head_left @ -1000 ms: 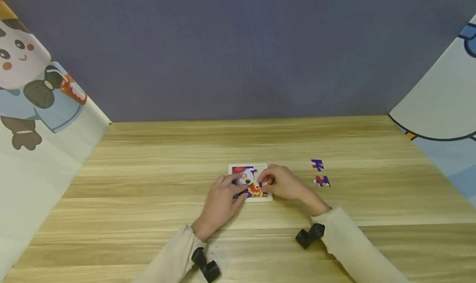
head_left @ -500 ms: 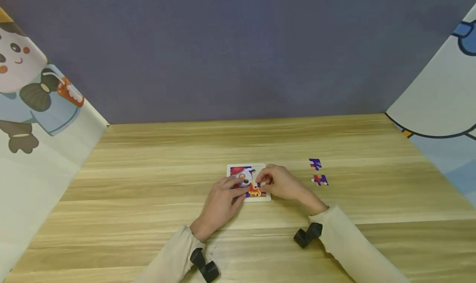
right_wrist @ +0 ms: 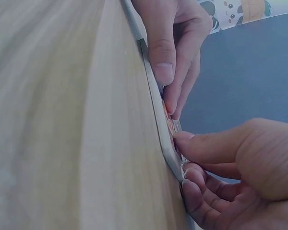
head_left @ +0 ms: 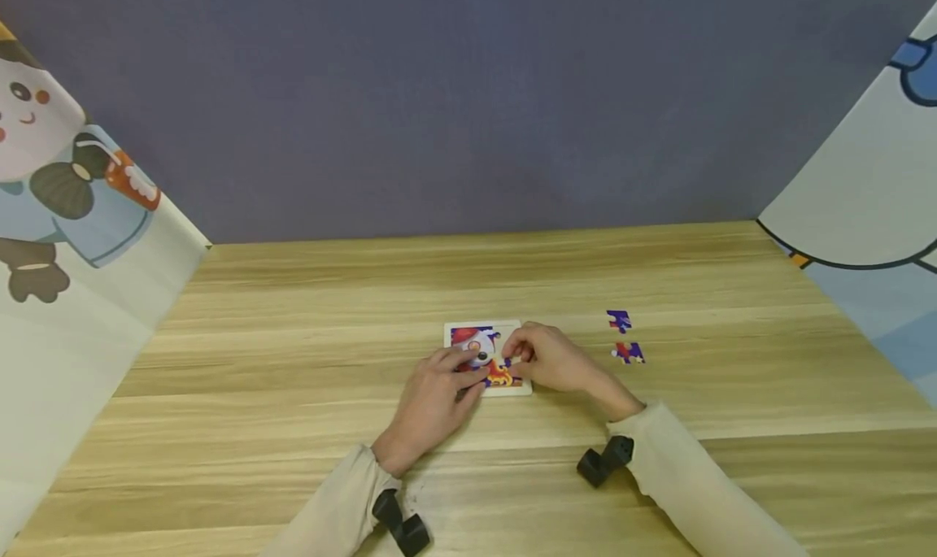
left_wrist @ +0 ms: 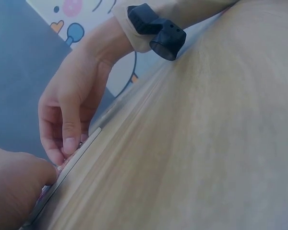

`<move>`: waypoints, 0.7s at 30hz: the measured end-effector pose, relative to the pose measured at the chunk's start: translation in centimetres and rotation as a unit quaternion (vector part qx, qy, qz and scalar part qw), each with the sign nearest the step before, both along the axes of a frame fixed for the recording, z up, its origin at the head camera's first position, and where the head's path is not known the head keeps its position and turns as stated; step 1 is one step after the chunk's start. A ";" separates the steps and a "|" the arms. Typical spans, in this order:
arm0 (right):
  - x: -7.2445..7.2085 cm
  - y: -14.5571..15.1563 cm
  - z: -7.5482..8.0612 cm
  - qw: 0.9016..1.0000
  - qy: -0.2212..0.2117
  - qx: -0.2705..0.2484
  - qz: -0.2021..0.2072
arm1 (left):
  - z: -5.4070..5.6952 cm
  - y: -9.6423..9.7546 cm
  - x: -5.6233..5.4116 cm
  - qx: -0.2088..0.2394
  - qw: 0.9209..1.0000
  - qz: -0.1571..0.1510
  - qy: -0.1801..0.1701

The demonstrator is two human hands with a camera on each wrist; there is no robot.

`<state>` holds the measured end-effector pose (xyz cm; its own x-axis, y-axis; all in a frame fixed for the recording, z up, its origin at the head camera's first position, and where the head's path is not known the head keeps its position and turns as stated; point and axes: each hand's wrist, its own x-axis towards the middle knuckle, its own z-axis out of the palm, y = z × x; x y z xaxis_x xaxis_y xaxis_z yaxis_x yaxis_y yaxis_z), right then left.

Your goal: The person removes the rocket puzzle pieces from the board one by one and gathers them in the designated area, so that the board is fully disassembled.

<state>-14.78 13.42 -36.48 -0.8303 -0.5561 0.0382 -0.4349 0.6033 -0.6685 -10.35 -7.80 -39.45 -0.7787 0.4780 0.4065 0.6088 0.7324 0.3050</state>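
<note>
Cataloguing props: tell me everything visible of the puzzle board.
The puzzle board is thin and rectangular, with a pale border; material unclear. It lies flat on the wood-grained table. Red, purple, white and yellow artwork partly fills it, with a pale patch at its far right. The left hand rests on its left side; the right hand's fingers touch its right side, covering details.

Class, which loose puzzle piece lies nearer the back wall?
The mostly purple loose piece: the redder loose piece lies farther from the back wall.
</note>
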 end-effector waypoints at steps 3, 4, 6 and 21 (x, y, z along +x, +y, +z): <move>0.0 0.0 0.1 1.000 -0.009 -0.001 0.000 | 0.1 0.0 0.0 -0.010 1.000 0.002 0.002; 0.0 -0.1 0.2 1.000 -0.013 -0.001 -0.002 | 0.2 0.0 0.0 -0.012 1.000 0.002 0.003; 0.1 -0.1 0.2 1.000 -0.026 -0.003 -0.009 | 0.2 0.0 0.1 -0.015 1.000 0.002 0.006; 0.1 -0.1 0.5 0.998 -0.054 -0.032 -0.013 | 0.1 0.0 0.0 -0.011 1.000 0.004 0.010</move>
